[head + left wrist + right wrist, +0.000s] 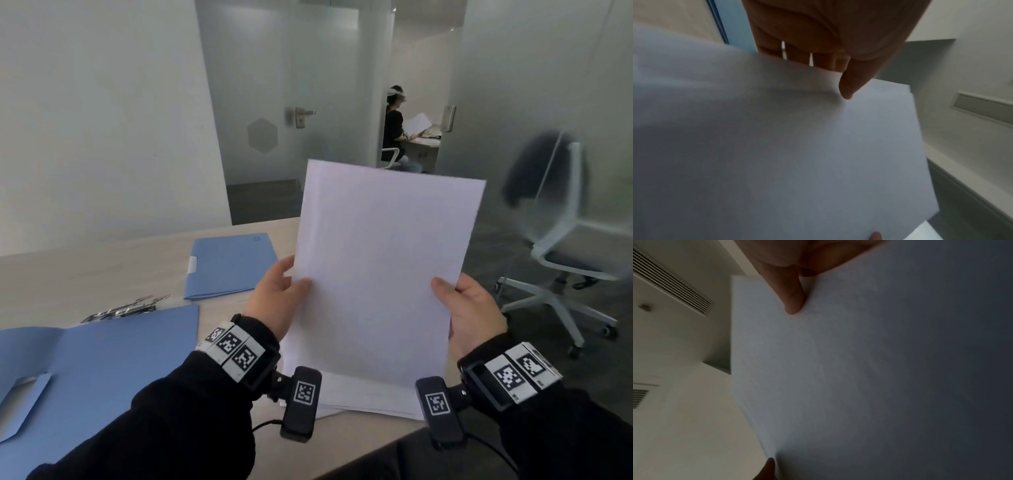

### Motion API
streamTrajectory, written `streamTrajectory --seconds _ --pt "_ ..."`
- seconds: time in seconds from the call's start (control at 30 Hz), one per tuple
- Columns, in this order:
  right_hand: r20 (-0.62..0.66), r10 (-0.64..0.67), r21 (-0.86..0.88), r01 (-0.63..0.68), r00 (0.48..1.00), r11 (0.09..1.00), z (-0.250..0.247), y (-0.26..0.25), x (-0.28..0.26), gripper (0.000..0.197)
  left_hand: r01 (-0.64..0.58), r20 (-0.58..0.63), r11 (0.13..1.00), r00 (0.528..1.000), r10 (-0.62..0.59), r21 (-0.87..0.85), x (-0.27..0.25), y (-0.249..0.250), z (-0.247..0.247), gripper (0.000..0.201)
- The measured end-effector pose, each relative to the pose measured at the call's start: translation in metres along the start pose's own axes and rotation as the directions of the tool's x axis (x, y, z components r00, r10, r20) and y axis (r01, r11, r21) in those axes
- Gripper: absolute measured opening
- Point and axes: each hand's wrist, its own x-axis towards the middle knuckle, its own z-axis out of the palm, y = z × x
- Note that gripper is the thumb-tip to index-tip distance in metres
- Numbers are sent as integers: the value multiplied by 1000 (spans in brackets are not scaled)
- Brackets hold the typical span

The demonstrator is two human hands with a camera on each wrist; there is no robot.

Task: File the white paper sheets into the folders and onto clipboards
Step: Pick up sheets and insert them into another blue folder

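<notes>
White sheets [380, 270] pinched upright by left hand [277, 298] and right hand [474, 315], unfiled; open folder [102, 359] waited empty.

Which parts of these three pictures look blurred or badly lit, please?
Head view: evenly lit, the held sheets sharp, but the office chair at right is smeared. Left wrist view: the paper's near left part is soft, the left hand backlit and dark. Right wrist view: the paper dims towards the right edge, the right hand in shadow.
</notes>
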Motion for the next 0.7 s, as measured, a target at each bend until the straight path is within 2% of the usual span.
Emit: streamTrajectory --seconds 0.03,0.07,0.13,0.17,0.3,0.37,0.43,0.53,0.57,0.63,0.67,0.7 --pt "21 -40 53 39 999 998 2 -3 -1 16 -35 -14 999 999 35 -36 -2 4 2 23" --pt "41 -69 98 65 997 993 3 -6 -2 15 -58 -32 997 998 57 -46 -5 5 5 17" --pt "80 -97 175 82 992 981 4 -7 -6 12 -77 -28 996 997 76 -46 -11 0 9 18" --pt "102 -94 210 71 990 975 4 -5 -9 16 -78 -13 995 997 77 -56 -13 -6 11 19" --pt "161 -2 168 -25 987 985 -1 15 -16 68 -1 57 998 998 5 -59 -19 -33 19 21" --pt "173 43 138 -68 984 988 -2 22 -18 78 -2 67 1000 998 4 -27 -21 -39 23 25" --pt "162 65 120 -85 985 989 0 22 -20 80 -17 60 1000 998 18 -16 -22 -39 24 34" --pt "170 61 77 -75 984 994 9 15 -24 75 -30 8 999 999 31 -33 -20 -32 17 26" --pt "183 67 62 -79 981 995 13 13 -25 66 -31 -25 999 999 30 -34 -20 -31 11 27" --pt "222 98 13 -104 970 995 27 9 -29 28 -6 -73 999 997 2 -45 -20 -27 -6 33" --pt "245 119 -44 -112 962 993 36 10 -32 16 21 -87 998 996 -26 -59 -22 -24 -17 36" --pt "274 137 -101 -113 952 988 44 12 -34 17 48 -101 997 993 -53 -53 -23 -24 -30 37"
